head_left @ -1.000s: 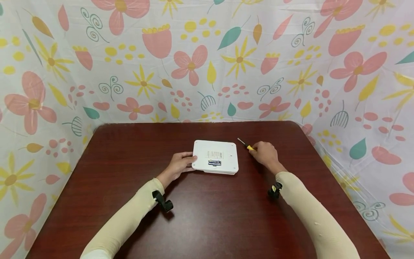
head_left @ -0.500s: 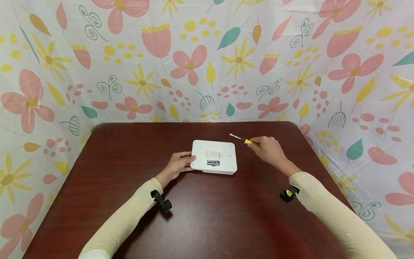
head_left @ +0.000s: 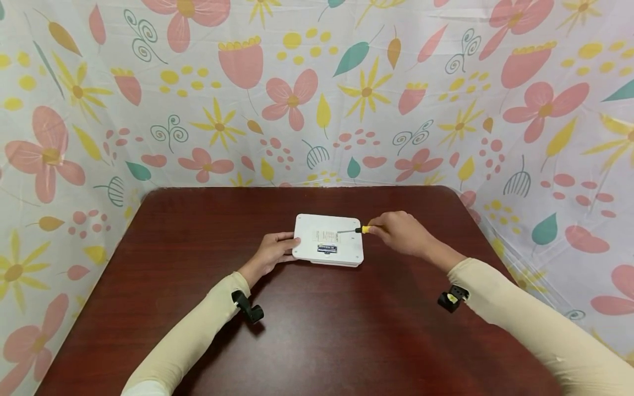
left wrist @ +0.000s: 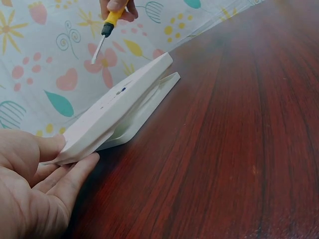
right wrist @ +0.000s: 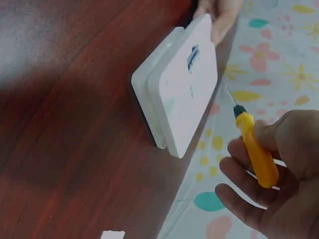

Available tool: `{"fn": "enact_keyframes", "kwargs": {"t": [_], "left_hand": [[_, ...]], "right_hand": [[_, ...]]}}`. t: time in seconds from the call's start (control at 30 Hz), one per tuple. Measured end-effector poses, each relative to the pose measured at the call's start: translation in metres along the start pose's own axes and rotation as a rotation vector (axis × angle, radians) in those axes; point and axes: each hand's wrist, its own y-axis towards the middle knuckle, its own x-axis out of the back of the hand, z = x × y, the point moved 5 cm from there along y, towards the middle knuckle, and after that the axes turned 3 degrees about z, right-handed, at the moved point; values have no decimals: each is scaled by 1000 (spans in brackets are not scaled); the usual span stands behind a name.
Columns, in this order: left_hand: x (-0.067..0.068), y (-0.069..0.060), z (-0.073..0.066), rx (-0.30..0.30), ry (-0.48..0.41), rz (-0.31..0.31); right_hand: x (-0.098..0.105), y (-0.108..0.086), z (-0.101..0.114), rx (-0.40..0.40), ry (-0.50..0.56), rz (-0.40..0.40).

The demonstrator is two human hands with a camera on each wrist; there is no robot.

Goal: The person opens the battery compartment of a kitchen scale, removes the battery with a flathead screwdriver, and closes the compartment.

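Note:
A white digital scale lies underside up on the table, its label and a battery in an uncovered slot facing upward. My left hand grips its left edge, thumb on top and fingers beneath, as the left wrist view confirms. Held by my right hand is a screwdriver with a yellow handle, pinched between thumb and fingers. In the head view its shaft crosses over the right half of the scale, pointing left. The left wrist view shows the screwdriver tip apart from the scale's surface.
The dark red-brown table extends around the scale. A flower-print curtain hangs behind and on both sides. A small white piece, cut off by the frame, shows low in the right wrist view.
My right hand has lifted the screwdriver from the table right of the scale and brought it left over the scale. My left hand keeps its grip on the scale.

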Motion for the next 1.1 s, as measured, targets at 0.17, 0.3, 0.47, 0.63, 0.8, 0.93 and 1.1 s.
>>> {"fn": "enact_keyframes", "kwargs": {"t": [0.17, 0.3, 0.47, 0.63, 0.8, 0.93, 1.1], "left_hand": [[0, 0, 0, 4, 2, -4], [0, 0, 0, -1, 6, -4], [0, 0, 1, 6, 3, -6], [1, 0, 0, 1, 0, -11], [1, 1, 0, 4, -2, -13], [0, 2, 1, 11, -3, -12], [0, 1, 1, 9, 1, -14]], "right_hand": [[-7, 2, 6, 60, -64, 57], [-10, 4, 14, 91, -125, 77], [-14, 8, 22, 125, -178, 105], [-15, 13, 29, 152, -229, 122], [-14, 17, 37, 193, -270, 119], [-11, 20, 48, 256, -344, 102], [-9, 26, 64, 302, -448, 147]]}}
